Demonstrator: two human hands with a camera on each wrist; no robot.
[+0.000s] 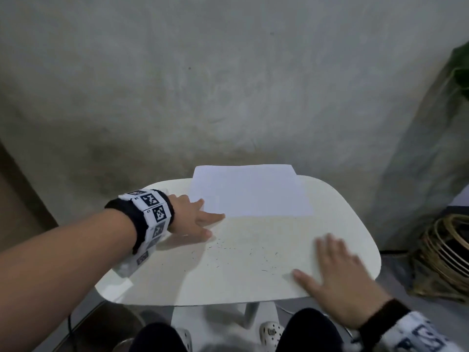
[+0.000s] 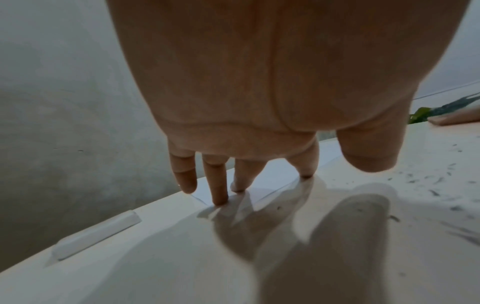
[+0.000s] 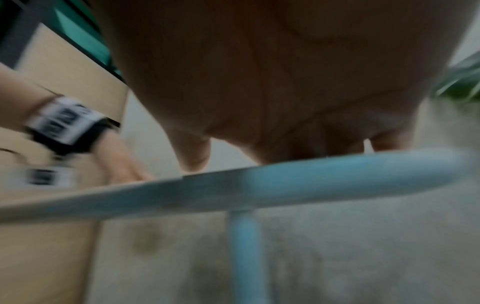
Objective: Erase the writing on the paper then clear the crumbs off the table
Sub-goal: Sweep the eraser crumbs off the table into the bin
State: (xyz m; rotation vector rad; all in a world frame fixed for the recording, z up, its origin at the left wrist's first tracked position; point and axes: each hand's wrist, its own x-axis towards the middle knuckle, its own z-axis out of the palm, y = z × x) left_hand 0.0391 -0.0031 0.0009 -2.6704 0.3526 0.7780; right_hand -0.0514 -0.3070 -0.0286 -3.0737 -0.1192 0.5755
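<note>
White and rounded at its corners, the small table (image 1: 253, 288) serves as the landmark. Nearest the person, at the table's near right corner, the right hand (image 1: 337, 283) lies palm down with its fingers (image 1: 327, 247) straight and slightly spread, flat on the tabletop, the thumb reaching toward the table's middle; it holds nothing. The right wrist view is blurred and shows only the palm above the table's edge (image 3: 285, 181).

Across the middle of the table, between the two hands, dark eraser crumbs (image 1: 225, 247) lie scattered in thin flecks; the left wrist view shows more of them (image 2: 436, 193) on the tabletop to the right of the thumb.

Farther back, at the table's left side, the left hand (image 1: 193, 217) rests with fingers straight and a little apart. Its fingertips (image 2: 221, 197) press down on the near left corner of the paper (image 1: 253, 191), while the thumb stays on the bare tabletop just beside the sheet.

That paper is a white sheet lying flat on the far half of the table, its far edge overhanging the table's back rim. No writing can be made out on it. A white eraser (image 2: 96, 236) lies at the table's left edge, apart from the left hand.
</note>
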